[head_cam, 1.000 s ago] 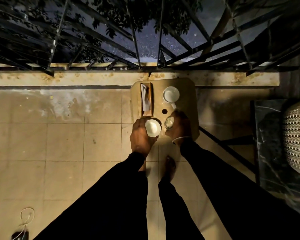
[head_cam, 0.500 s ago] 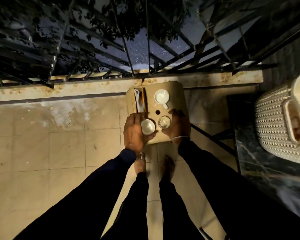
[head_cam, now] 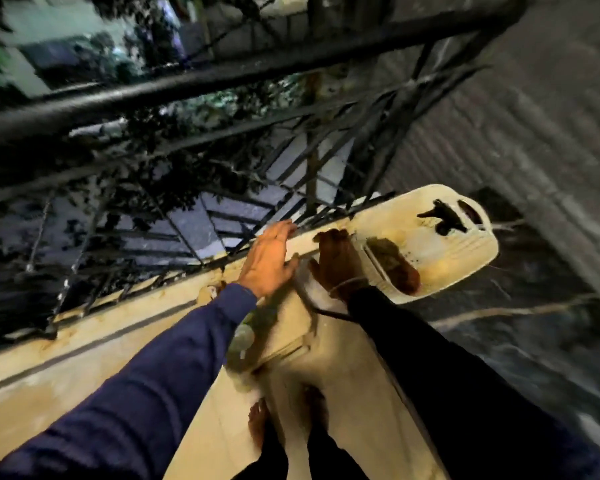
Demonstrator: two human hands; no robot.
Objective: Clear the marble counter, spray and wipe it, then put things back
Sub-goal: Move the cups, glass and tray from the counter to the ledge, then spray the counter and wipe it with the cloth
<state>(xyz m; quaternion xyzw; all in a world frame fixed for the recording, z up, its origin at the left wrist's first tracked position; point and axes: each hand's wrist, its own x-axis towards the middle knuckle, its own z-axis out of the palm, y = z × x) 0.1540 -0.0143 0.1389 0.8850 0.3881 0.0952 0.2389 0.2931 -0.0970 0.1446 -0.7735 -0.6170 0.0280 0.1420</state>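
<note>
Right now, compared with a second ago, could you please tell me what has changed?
Both hands let go of what they held on the small table. The left hand is raised with straight fingers; the right hand has reached right, to the cream basket; contact is unclear. The view swung right and blurred. The basket stays on the marble counter.

Motion blur smears everything, and the pale roundish thing beside the left sleeve cannot be identified. The right hand lies in shadow, its finger pose unreadable. The marble counter is cut by the right edge.
</note>
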